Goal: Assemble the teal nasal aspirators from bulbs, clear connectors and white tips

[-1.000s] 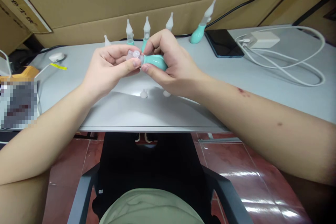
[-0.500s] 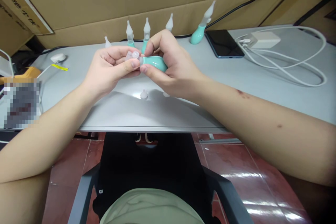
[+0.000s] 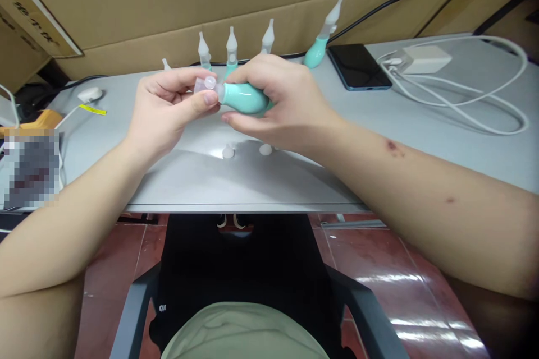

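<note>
The table (image 3: 379,123) bears a phone (image 3: 357,66) and a charger (image 3: 425,59) to the right of the teal bulb (image 3: 244,98), which sits above the table's near middle. The right hand (image 3: 286,104) wraps closed around the bulb; the left hand (image 3: 168,104) pinches a clear tip (image 3: 205,84) at the bulb's mouth. Behind the bulb stand finished aspirators (image 3: 231,50); below it lie two loose caps (image 3: 228,152). A skewed push could pop the tip free, or a wrist could sweep the caps off the edge
</note>
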{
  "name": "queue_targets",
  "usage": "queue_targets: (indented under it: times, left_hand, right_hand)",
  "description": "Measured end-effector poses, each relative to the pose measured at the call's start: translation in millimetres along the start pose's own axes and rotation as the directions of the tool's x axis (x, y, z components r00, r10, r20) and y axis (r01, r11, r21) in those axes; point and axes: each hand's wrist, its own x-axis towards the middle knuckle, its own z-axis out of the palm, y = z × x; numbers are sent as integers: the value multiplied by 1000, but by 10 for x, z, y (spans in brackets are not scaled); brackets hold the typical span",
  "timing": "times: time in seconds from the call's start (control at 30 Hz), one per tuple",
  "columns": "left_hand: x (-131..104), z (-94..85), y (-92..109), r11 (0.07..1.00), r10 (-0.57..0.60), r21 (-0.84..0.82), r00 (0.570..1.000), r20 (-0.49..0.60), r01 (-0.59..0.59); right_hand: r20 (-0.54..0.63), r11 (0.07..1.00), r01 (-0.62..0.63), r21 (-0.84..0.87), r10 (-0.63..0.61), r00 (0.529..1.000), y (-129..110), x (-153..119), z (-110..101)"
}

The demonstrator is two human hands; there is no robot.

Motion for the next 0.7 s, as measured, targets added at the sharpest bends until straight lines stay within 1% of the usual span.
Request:
queue_targets:
  times: [0.1,0.27,0.33,0.4,0.47,0.53,0.63,0.7]
  left_hand:
    - [-5,-11,28,999,16,48,1000,2,-16]
    - [-7,-43,160,987,37,152,993,112,-54]
    - [-14,-58,208,984,45,165,988,145,-69]
    - [-22,-78,243,981,21,188,984,177,-55]
    - [-31,-106,264,966,-60,260,973,222,0]
    - [-39,-136,271,940,-116,340,960,254,24]
    - [-55,-154,273,917,-105,400,959,265,-10]
    - [-68,-135,280,913,-71,406,964,257,-41]
  right_hand:
    - [40,999,3,-45,-2,999,20,2,25]
    - [106,995,60,-74,-52,993,117,-7,33]
    - [131,994,47,-97,-34,991,126,-10,13]
    - [157,993,29,-117,-10,988,122,-11,-7]
    - [187,992,19,-127,5,982,115,-11,-20]
    - [221,991,13,-136,17,975,102,-5,-26]
    - [284,985,-15,-171,64,957,65,16,-32]
    - [312,979,-36,-202,99,945,36,32,-33]
